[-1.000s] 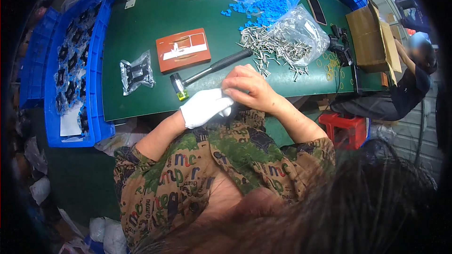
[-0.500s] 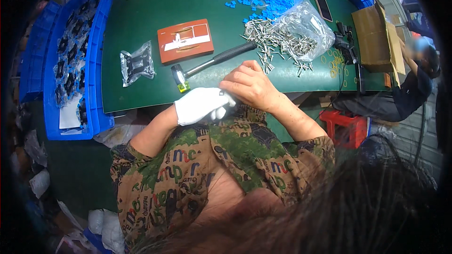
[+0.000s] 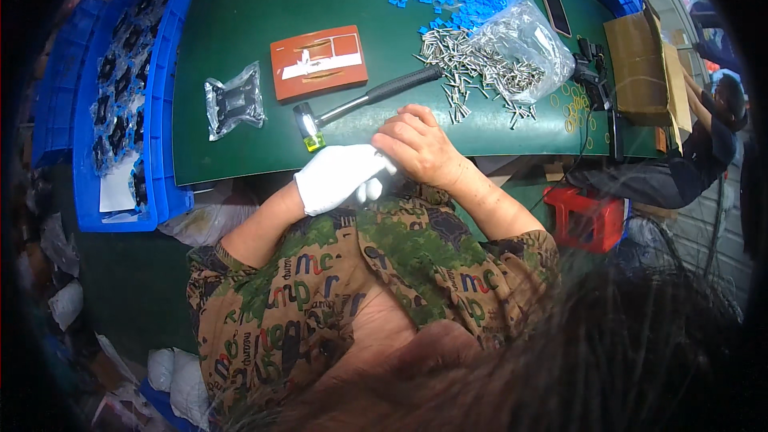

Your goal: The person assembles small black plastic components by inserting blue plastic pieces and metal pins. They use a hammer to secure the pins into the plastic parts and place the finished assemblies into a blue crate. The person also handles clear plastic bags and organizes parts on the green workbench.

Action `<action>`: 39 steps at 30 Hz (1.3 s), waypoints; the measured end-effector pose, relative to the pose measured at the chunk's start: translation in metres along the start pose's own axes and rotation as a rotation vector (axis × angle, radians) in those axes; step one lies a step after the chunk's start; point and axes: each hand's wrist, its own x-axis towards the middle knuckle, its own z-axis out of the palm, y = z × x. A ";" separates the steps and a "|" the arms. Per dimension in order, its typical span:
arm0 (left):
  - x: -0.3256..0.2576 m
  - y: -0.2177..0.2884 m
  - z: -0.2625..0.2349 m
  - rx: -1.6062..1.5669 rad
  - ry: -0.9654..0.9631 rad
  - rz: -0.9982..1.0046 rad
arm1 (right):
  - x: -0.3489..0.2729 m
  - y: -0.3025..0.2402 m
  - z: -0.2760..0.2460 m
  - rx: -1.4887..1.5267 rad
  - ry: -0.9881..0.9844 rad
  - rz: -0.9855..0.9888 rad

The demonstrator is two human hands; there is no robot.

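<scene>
My left hand [image 3: 340,179], in a white glove, is closed with bent fingers just off the table's front edge. Against its fingertips presses my bare right hand [image 3: 422,146], its fingers curled. Whatever lies between the two hands is hidden behind them. Right in front of them on the table rests a hammer [image 3: 376,98] with a black grip and a yellow-green face. A red-brown box [image 3: 318,65] lies beyond the hammer. To the left is a clear-wrapped black part [image 3: 234,102].
Loose metal pins [image 3: 456,72] and a plastic bag [image 3: 532,56] lie ahead right, near blue pieces [image 3: 480,2] and a phone [image 3: 554,10]. A blue crate [image 3: 164,136] of wrapped parts stands left. Rightward are yellowish rings [image 3: 572,122], a carton [image 3: 638,64] and another person [image 3: 694,148].
My right hand has closed in slightly over the gloved fingertips. A small dark spot seen there before is now covered. The view has shifted a little.
</scene>
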 end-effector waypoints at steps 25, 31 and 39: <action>0.012 -0.006 0.003 0.172 0.111 0.107 | -0.001 0.003 0.001 -0.033 0.047 0.066; 0.021 -0.002 0.000 -0.143 0.103 -0.020 | 0.023 0.034 -0.032 -0.021 -0.155 0.029; 0.028 -0.007 -0.007 -0.178 0.041 -0.008 | 0.055 0.154 -0.046 -0.325 -0.283 0.511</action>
